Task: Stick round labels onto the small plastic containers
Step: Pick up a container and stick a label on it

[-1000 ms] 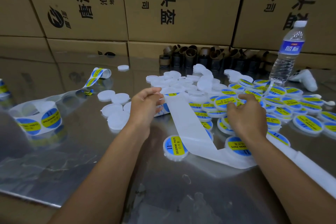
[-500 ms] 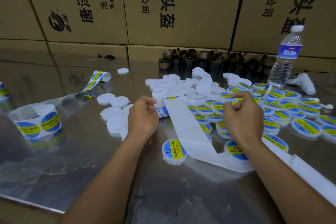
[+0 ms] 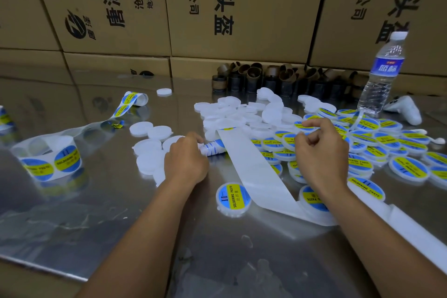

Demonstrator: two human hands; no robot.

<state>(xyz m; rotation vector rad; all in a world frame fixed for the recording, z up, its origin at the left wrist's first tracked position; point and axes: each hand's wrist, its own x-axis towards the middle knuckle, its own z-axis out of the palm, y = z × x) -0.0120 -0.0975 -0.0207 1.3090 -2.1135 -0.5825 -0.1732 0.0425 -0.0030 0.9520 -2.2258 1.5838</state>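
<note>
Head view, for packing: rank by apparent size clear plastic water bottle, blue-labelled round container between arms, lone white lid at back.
clear plastic water bottle
blue-labelled round container
lone white lid, farther off, so unsure

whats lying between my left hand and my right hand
Head view: the white backing strip runs diagonally between the left hand and the right hand. The left hand holds the label roll; labelled containers lie nearer the right.

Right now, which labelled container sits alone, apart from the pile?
The labelled container just left of the white backing strip, standing by itself; the other labelled ones crowd right of the strip.
</note>
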